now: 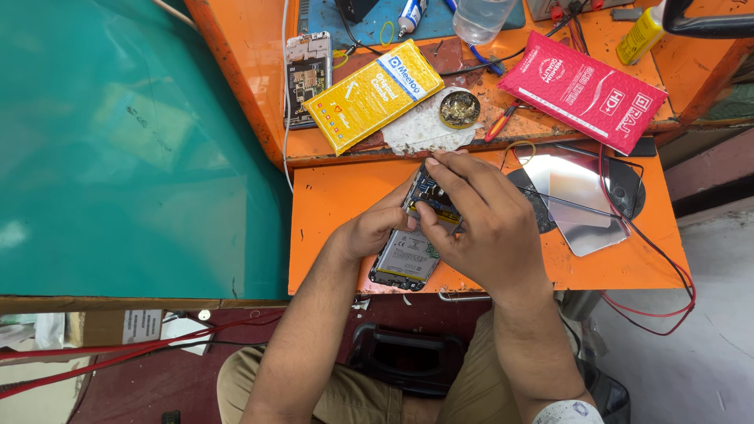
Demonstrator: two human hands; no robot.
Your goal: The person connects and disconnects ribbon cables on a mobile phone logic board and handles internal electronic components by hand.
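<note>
The left hand (375,229) is gripping the opened smartphone (415,243); the right hand (479,216) is pinching its circuit board (430,195), requiring fine fingertip control.

One camera only, on person's head. Looks steeply down, close above orange pull-out shelf (345,228). Shelf sits mid picture. Orange bench top (550,110) beyond shelf, at top edge. Green table (118,157) left of shelf. Person's lap below shelf. Floor right of shelf.
</note>
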